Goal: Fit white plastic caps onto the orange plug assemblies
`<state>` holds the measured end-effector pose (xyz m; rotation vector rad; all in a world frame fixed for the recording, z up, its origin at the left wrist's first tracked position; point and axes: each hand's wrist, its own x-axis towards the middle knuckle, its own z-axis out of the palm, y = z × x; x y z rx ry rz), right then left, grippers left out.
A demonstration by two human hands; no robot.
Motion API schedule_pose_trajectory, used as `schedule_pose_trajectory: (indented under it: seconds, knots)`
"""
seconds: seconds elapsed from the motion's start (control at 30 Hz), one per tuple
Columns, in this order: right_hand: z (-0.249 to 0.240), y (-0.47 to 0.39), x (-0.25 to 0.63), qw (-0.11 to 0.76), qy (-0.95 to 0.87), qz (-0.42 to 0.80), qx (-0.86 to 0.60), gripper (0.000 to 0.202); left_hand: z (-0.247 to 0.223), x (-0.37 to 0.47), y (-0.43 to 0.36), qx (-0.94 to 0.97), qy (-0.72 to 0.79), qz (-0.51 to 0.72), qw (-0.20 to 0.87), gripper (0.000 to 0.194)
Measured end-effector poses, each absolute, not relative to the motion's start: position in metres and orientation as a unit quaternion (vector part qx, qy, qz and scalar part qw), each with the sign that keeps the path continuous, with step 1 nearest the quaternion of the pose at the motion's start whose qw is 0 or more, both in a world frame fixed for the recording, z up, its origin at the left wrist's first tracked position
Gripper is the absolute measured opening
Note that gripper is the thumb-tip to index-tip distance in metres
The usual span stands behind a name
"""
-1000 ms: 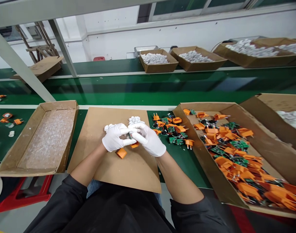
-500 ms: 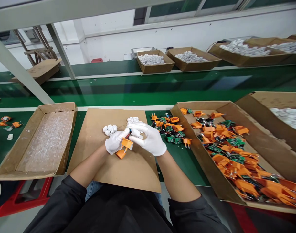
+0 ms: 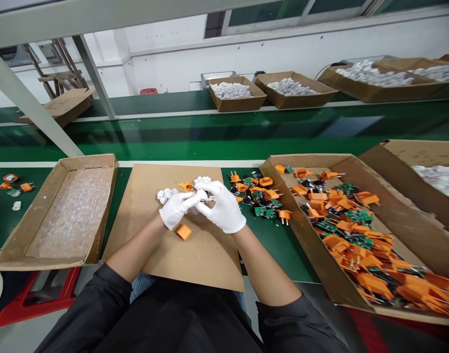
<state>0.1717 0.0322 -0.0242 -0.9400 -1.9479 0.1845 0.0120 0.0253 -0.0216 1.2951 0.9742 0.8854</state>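
Both hands wear white gloves and meet over the cardboard sheet (image 3: pixel 195 264). My left hand (image 3: pixel 176 209) is closed around an orange plug (image 3: pixel 186 186), whose pins point up and left beyond the fingers. My right hand (image 3: pixel 224 208) pinches a small white part (image 3: pixel 202 195) against it, its thumb and fingers curved. An orange housing (image 3: pixel 184 232) lies on the sheet just below my hands. White caps (image 3: pixel 166 195) sit in a pile left of my fingers, and another white pile (image 3: pixel 202 180) lies just behind them.
At right, orange plugs with green boards (image 3: pixel 259 195) lie beside a cardboard box (image 3: pixel 301 235) full of them. A shallow box (image 3: pixel 68 211) stands at left. Boxes of white parts (image 3: pixel 239 104) line the back shelf. Loose orange pieces (image 3: pixel 26 187) lie far left.
The plug has turned from below my fingers to above them, its pins now pointing up and left. My right hand has shifted slightly left, and the orange housing on the sheet is more exposed.
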Motion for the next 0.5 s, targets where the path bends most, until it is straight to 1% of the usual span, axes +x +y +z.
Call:
schedule_pose_trajectory:
  seconds: [0.07,0.13,0.23,0.3,0.37,0.5]
  knots:
    - [-0.021,0.032,0.174,0.448,-0.806,0.096,-0.374,0.027,-0.017,0.010,0.026,0.532,0.426,0.374,0.629,0.035]
    - [-0.019,0.031,0.174,0.442,-0.805,0.107,-0.381,0.016,-0.015,0.008,0.027,0.498,0.415,0.357,0.672,0.032]
    - [-0.017,0.029,0.172,0.437,-0.802,0.116,-0.390,0.005,-0.013,0.006,0.028,0.462,0.394,0.337,0.719,0.039]
    - [-0.016,0.028,0.170,0.425,-0.811,0.120,-0.383,0.004,-0.012,0.006,0.027,0.446,0.402,0.343,0.722,0.043]
    - [-0.015,0.028,0.168,0.412,-0.823,0.123,-0.371,0.005,-0.010,0.006,0.027,0.434,0.416,0.355,0.716,0.043]
    - [-0.017,0.029,0.167,0.409,-0.827,0.121,-0.366,0.006,-0.006,0.007,0.026,0.470,0.438,0.342,0.686,0.044]
